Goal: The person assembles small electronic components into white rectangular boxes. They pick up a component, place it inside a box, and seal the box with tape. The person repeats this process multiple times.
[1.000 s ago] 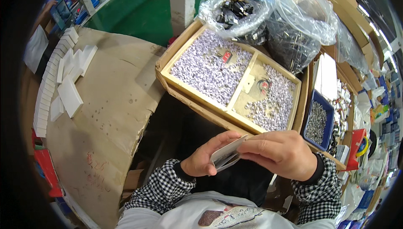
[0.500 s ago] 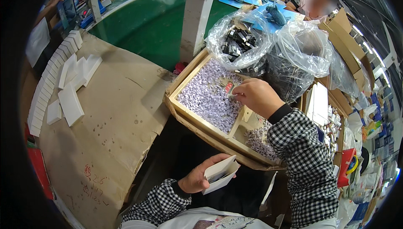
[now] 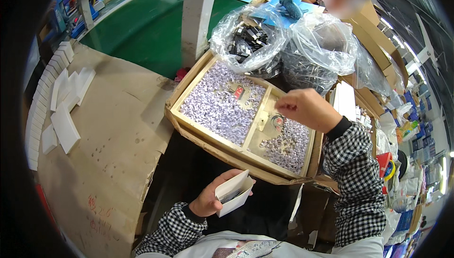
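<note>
My left hand [image 3: 212, 195] holds a small open white box [image 3: 234, 192] low in front of my body. My right hand [image 3: 307, 109] hovers over the right compartment of a two-part wooden tray [image 3: 208, 136], its fingers pinched together; what they pinch is too small to make out. Both compartments hold many tiny pale purple pieces [image 3: 218, 104], the left one fuller than the right.
A cardboard-covered table [image 3: 113, 139] to my left carries rows of white boxes [image 3: 56, 102]. Clear plastic bags of dark parts [image 3: 250, 40] stand behind the tray. Cardboard cartons [image 3: 373, 45] and another person sit at the back right, cluttered bins at the right.
A second ago both hands were together at the white box. My right hand then reached into the tray's left compartment and has now pulled back over the right one.
</note>
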The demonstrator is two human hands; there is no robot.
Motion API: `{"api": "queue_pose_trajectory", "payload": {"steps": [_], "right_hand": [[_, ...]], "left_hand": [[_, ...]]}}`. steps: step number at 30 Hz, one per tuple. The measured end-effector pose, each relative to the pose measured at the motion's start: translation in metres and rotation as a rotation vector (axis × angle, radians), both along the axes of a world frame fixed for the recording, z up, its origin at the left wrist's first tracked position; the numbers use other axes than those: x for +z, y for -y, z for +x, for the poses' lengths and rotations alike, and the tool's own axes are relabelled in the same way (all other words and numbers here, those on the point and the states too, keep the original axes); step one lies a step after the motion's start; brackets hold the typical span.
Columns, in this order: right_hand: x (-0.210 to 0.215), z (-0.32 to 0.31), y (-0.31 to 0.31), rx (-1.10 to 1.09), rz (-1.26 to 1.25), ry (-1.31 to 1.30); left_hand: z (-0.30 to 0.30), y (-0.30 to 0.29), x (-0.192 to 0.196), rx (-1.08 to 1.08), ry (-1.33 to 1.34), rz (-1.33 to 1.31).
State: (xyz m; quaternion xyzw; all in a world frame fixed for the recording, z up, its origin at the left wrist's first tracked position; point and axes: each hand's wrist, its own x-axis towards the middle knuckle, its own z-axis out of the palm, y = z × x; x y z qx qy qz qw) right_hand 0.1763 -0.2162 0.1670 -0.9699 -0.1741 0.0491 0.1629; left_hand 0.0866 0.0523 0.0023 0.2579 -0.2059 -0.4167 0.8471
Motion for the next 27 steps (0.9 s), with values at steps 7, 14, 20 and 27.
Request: {"api": "queue_pose_trajectory", "payload": {"steps": [7, 14, 20, 27], "right_hand": [[-0.019, -0.043, 0.018, 0.062, -0.159, -0.097], [-0.033, -0.053, 0.017, 0.076, -0.278, -0.01], [-0.009, -0.069, 0.003, 0.039, -0.134, 0.094], [0.0, -0.123, -0.043, 0.294, 0.209, -0.023]], "left_hand": [[-0.003, 0.002, -0.004, 0.011, 0.015, -0.003], [-0.01, 0.003, 0.001, 0.013, 0.045, 0.028], [-0.015, 0.005, 0.009, 0.019, 0.069, 0.078], [-0.024, 0.023, 0.019, -0.014, 0.127, 0.186]]}}
